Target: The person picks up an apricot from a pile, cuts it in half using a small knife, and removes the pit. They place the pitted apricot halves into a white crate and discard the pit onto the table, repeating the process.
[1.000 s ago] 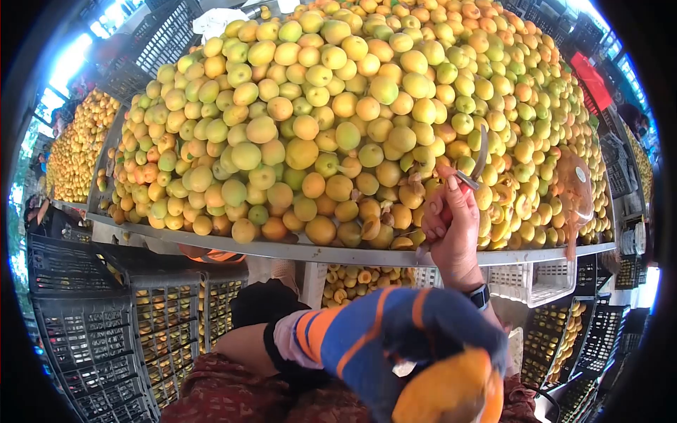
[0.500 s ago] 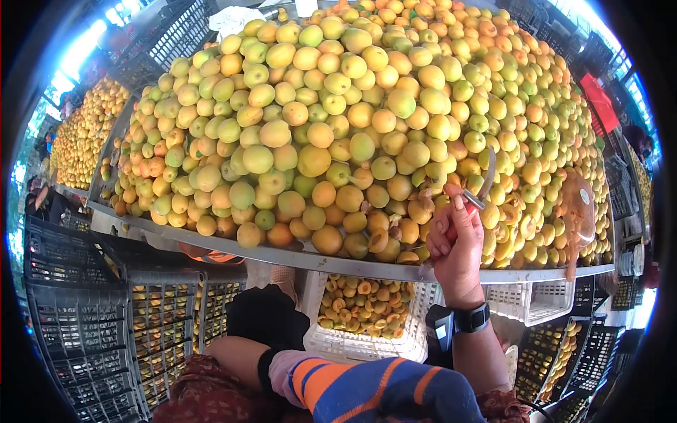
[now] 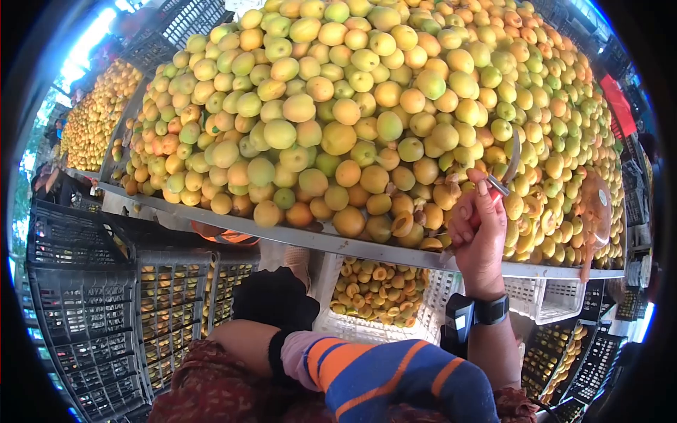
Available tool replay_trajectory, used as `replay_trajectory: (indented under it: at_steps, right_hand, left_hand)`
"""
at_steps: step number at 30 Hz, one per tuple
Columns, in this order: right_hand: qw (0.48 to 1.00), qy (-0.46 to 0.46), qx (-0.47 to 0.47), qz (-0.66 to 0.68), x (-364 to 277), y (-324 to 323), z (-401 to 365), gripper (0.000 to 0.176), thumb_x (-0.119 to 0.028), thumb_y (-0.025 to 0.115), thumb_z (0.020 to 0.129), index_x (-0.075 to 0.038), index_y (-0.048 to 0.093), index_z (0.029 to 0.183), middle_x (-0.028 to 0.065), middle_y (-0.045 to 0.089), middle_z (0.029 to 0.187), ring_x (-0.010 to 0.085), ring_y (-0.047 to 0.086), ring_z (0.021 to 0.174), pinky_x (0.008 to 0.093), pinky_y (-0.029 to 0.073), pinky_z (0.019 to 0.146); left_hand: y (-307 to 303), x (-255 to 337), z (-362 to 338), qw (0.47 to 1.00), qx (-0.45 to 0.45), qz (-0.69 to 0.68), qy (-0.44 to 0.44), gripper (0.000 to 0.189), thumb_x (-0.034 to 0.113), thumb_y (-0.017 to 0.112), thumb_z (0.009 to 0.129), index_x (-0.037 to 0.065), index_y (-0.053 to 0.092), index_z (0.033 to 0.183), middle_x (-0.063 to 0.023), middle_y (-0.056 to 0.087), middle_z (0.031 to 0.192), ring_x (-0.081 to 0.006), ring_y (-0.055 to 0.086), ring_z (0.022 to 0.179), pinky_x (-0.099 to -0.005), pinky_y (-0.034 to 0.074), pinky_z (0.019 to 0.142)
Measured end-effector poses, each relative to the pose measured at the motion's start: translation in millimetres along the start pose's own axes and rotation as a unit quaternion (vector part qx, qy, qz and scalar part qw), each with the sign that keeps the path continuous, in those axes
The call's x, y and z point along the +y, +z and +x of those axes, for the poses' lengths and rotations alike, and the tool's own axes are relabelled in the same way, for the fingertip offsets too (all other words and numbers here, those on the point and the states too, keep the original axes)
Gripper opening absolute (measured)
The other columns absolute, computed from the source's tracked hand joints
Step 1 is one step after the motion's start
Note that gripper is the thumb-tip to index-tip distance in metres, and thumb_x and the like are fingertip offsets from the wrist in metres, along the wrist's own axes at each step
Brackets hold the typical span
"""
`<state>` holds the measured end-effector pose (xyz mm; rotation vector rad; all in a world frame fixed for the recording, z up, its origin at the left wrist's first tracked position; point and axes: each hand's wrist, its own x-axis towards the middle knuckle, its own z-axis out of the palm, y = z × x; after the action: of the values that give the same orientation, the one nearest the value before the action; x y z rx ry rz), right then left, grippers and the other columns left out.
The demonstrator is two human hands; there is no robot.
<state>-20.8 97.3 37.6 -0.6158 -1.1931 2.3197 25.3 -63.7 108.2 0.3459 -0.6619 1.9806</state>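
My right hand (image 3: 479, 229), bare and with a dark watch (image 3: 491, 310) at the wrist, closes around the red handle of a small curved knife (image 3: 513, 158). Its blade points upward, over the front slope of a large heap of apricots (image 3: 338, 139). Across the bottom of the view lies my left hand (image 3: 423, 377) in a blue and orange striped glove, low in front of my body and below the table edge. Its fingers bend down out of clear sight, so whether it holds anything is hidden. Some apricots near the right hand are split open.
The metal table edge (image 3: 324, 242) runs below the heap. Beneath it stands a white crate (image 3: 441, 296) with halved apricots (image 3: 381, 289). Black crates (image 3: 84, 317) are stacked at left, more at lower right. A transparent brownish container (image 3: 596, 211) rests on the fruit at right.
The view has shifted, so the heap sits higher and further right. Both hands appear slightly further right and up; the right hand keeps its grip on the knife.
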Motion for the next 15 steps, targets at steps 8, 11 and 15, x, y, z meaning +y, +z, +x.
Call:
replay_trajectory:
  at_steps: [8, 11, 15]
  right_hand:
    - [0.999, -0.009, 0.000, -0.037, -1.5, 4.2, -3.7, 0.023, -0.026, 0.054, 0.091, -0.009, 0.055, 0.105, -0.0033, 0.041, 0.061, 0.0036, 0.029, 0.041, 0.0190, 0.021, 0.034]
    - [1.000, 0.003, -0.007, -0.027, -0.8, 1.0, -3.6, 0.024, -0.026, 0.054, 0.091, -0.009, 0.055, 0.107, -0.0031, 0.041, 0.061, 0.0037, 0.029, 0.040, 0.0193, 0.022, 0.035]
    - [1.000, -0.001, -0.020, -0.012, 3.0, -2.0, -0.2, 0.022, -0.025, 0.052, 0.092, -0.010, 0.055, 0.107, -0.0029, 0.040, 0.061, 0.0037, 0.028, 0.040, 0.0188, 0.023, 0.035]
  left_hand:
    - [4.0, -6.9, -2.3, 0.998, 0.014, -0.035, 0.054, 0.061, 0.062, 0.054, 0.075, 0.009, 0.059, 0.104, -0.0159, 0.058, 0.097, -0.0256, 0.058, 0.078, -0.0357, 0.048, 0.069]
    - [8.0, -10.5, -3.6, 0.997, 0.022, -0.049, 0.063, 0.063, 0.066, 0.052, 0.076, 0.010, 0.060, 0.103, -0.0161, 0.059, 0.095, -0.0258, 0.058, 0.076, -0.0357, 0.048, 0.067]
    - [-8.5, 15.0, 20.1, 0.995, -0.096, 0.018, 0.010, 0.053, 0.056, 0.055, 0.079, 0.008, 0.062, 0.099, -0.0162, 0.059, 0.094, -0.0246, 0.058, 0.077, -0.0356, 0.048, 0.067]
